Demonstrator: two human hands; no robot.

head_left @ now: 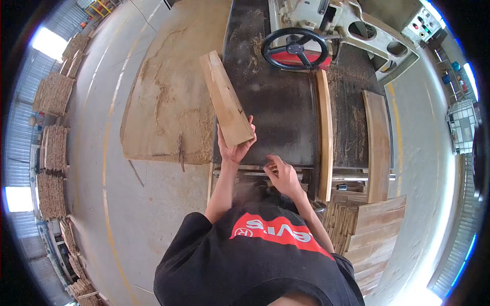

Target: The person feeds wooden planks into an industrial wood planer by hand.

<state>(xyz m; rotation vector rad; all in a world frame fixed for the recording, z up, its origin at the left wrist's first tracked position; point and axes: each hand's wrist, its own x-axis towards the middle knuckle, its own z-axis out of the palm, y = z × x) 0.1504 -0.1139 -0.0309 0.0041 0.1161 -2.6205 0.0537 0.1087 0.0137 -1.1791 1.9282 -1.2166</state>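
My left hand (pixel 236 148) is wrapped around the near end of a wooden board (pixel 225 99). The board slants up and away to the left, its far end over the edge of the dark machine table (pixel 275 112). My right hand (pixel 282 176) hovers by the front edge of that table, with its fingers loosely curled, the thumb apart and nothing visible in it. To the right of it, a long narrow wooden strip (pixel 324 132) runs along the table.
A black handwheel (pixel 294 48) and pale machine body (pixel 352 25) stand at the far end. Another plank (pixel 376 143) lies at the right. Stacked boards (pixel 377 229) are near my right side. A sawdust-strewn panel (pixel 173 92) adjoins the table's left. Timber piles (pixel 53 92) line the left wall.
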